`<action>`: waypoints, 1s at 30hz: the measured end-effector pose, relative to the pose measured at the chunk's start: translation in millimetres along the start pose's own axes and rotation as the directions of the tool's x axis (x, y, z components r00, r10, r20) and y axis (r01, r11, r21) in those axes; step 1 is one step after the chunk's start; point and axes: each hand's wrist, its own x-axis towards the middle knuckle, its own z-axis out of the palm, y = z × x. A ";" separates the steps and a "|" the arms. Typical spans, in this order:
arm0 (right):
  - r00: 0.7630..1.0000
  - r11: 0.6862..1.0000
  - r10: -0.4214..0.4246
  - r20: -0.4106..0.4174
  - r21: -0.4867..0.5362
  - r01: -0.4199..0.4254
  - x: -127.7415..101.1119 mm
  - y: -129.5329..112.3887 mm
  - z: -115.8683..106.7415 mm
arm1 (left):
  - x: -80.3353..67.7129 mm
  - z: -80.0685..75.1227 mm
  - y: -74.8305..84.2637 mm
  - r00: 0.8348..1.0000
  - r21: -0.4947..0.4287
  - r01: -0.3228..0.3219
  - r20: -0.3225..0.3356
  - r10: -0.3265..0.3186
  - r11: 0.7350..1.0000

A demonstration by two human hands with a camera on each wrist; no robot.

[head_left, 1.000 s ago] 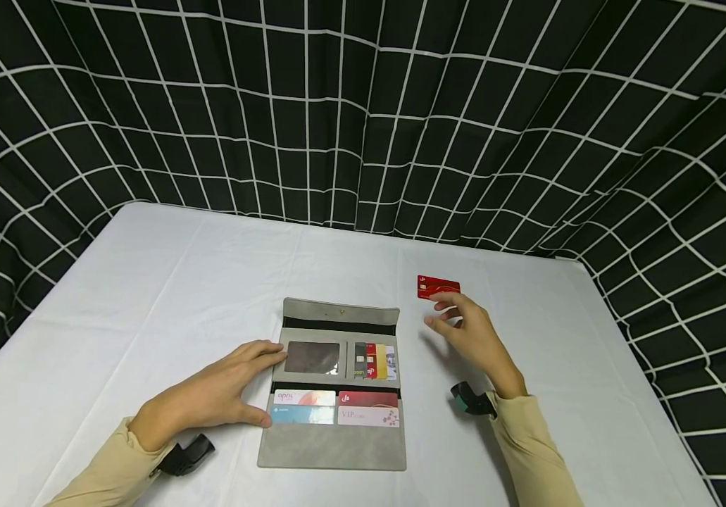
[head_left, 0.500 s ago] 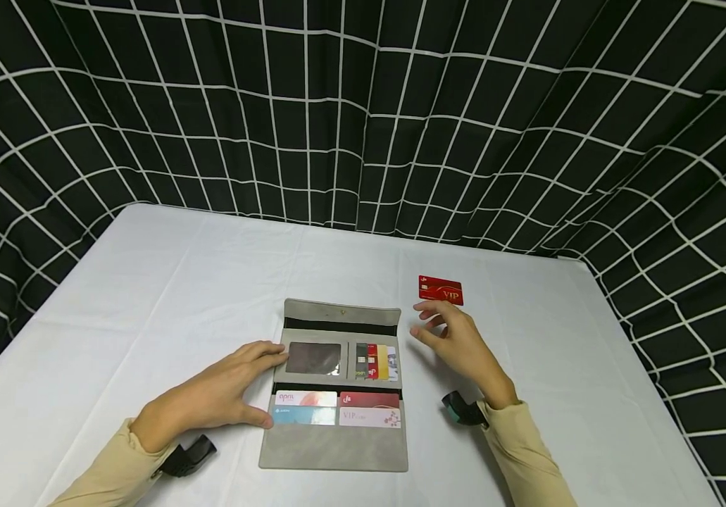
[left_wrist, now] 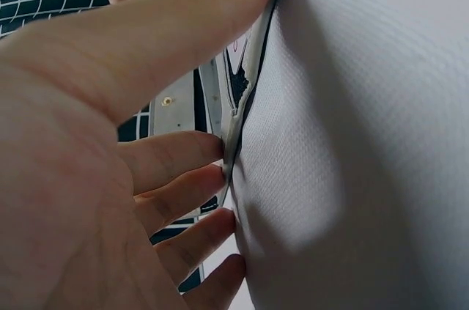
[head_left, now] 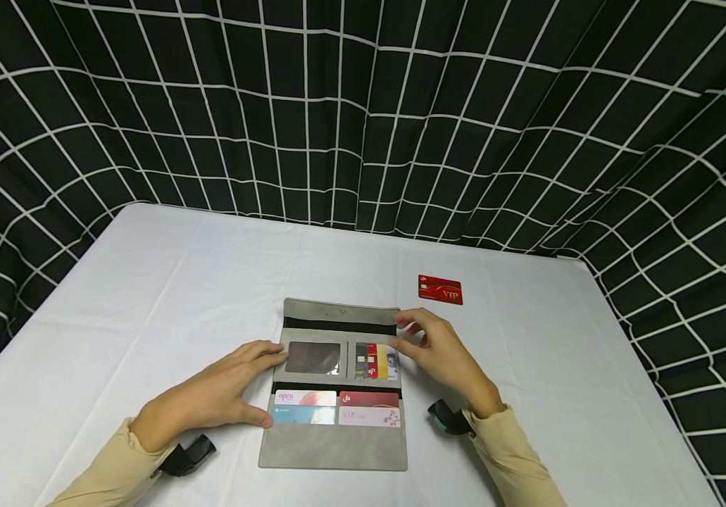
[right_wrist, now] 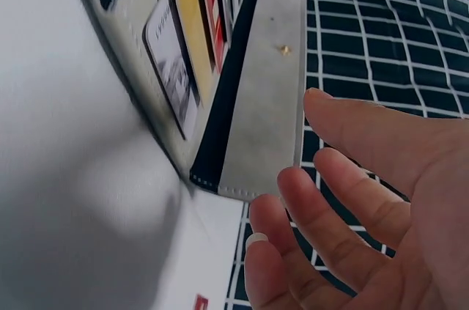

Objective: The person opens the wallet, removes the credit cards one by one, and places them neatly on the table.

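1. Head view: an open grey wallet (head_left: 334,384) lies flat on the white tabletop (head_left: 147,296), near the person. The left hand (head_left: 210,398) rests on the wallet's left edge with straight fingers and presses it down; it holds nothing. The right hand (head_left: 435,352) hovers at the upper right corner of the wallet, fingers loosely spread and empty, the fingertips just beside the row of upright cards (head_left: 375,360). Four more cards (head_left: 336,408) sit in the lower slots. One red card (head_left: 441,289) lies alone on the tabletop, beyond the right hand and apart from the wallet. I judge that one card is already out, and the others remain in their slots, so most of the work is left.

2. Left wrist view: the left hand (left_wrist: 110,178) fills the picture. Its fingers (left_wrist: 183,160) are nearly straight and touch the thin edge of the wallet (left_wrist: 234,116) where it meets the white tabletop (left_wrist: 366,141). The thumb stretches along the top. Nothing is gripped.

3. Right wrist view: the right hand (right_wrist: 352,237) is wide and relaxed, with nothing between the fingers (right_wrist: 293,200). It is close to the corner of the wallet's grey flap (right_wrist: 264,75), but I cannot tell if it touches it. The upright cards (right_wrist: 194,39) stand in their pockets, white, yellow and red. A small piece of the red card (right_wrist: 200,302) shows at the bottom edge.
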 end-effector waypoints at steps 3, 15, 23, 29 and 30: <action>1.000 1.000 -0.009 0.011 0.000 0.009 -0.3 -1.8 2.7 | -0.1 0.2 -0.1 1.000 -0.001 0.001 0.000 -0.001 1.000; 0.998 0.999 -0.036 0.061 -0.001 0.036 -1.9 -9.2 13.9 | -0.6 0.1 -1.3 1.000 -0.009 0.006 0.007 -0.006 1.000; 0.992 0.997 -0.075 0.101 0.008 0.075 -3.7 -12.2 22.0 | -0.8 0.8 -0.7 1.000 -0.003 0.007 -0.005 -0.007 1.000; 0.985 0.989 -0.132 0.115 -0.047 0.138 -4.1 -10.3 29.4 | -0.7 0.9 -0.5 1.000 -0.005 0.006 -0.005 -0.006 1.000; 0.983 0.988 -0.138 0.117 -0.053 0.145 -4.0 -10.0 30.6 | -0.7 0.8 -0.4 1.000 -0.007 0.006 -0.005 -0.006 1.000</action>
